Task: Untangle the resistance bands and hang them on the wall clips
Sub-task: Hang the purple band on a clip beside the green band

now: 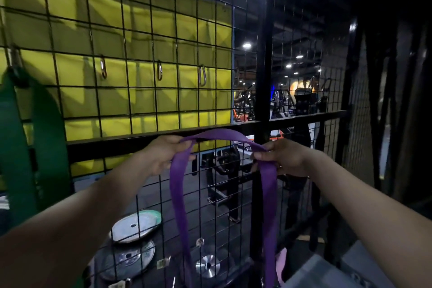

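Observation:
A purple resistance band [178, 194] arches between both hands in front of a black wire grid wall [140, 30]. My left hand [164, 154] pinches its left end and my right hand [278, 159] grips its right end. Both strands hang straight down, out of frame at the bottom. Three metal carabiner clips hang empty on the grid above: one clip [103, 68] at left, a second clip [159, 70] in the middle, a third clip [202, 75] at right. A green band [50, 142] hangs from a clip at the far left.
Yellow padding [140, 100] lies behind the grid. Weight plates [135, 223] lie on the floor beyond the mesh. A black steel post [264, 77] and dark frames stand to the right. A pale pink item [281, 262] shows low right.

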The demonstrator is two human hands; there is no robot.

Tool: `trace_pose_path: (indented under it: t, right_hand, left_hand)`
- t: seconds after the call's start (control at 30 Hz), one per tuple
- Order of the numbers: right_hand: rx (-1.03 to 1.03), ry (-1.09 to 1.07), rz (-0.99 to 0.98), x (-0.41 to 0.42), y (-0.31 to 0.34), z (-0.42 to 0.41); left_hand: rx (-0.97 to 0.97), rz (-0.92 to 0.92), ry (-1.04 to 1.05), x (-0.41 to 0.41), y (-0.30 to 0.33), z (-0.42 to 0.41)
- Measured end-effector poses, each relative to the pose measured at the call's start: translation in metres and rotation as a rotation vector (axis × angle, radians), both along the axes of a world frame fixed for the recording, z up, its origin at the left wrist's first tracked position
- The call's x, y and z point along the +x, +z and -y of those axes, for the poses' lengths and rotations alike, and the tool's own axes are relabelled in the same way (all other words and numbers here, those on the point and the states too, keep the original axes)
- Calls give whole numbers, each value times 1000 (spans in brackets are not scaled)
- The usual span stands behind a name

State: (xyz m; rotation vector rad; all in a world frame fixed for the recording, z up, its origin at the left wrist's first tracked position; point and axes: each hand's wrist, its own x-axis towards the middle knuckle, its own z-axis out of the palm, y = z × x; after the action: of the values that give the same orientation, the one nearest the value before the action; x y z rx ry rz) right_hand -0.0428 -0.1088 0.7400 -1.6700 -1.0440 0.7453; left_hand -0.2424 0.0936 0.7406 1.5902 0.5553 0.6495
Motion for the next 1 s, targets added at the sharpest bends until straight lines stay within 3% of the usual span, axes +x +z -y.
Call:
trace_pose_path:
  t: [0.23, 0.37, 0.5, 0.6, 0.73, 0.87, 1.0]
  right_hand:
    - [81, 20, -114, -10, 2, 8]
    - [168, 23, -69, -29, 18, -1]
    - [111, 125, -7, -55, 36, -26]
    - [-6, 113, 97, -66, 40, -47]
    - [-13, 41, 88, -61, 49, -51]
    - [228, 169, -11, -56, 40, -53]
    - [344, 186, 24, -65, 32, -63]
  left_hand:
    - [156, -178, 94, -3, 1, -2]
    - [542, -426, 98, -1, -7, -2]
    - [379, -161, -278, 9, 5, 25]
    - [371, -152, -436, 15, 11, 39]
    - [357, -92, -291, 6, 18, 42]
    - [264, 136, -170, 0, 39, 33]
    - [82, 288, -100, -5, 44, 25]
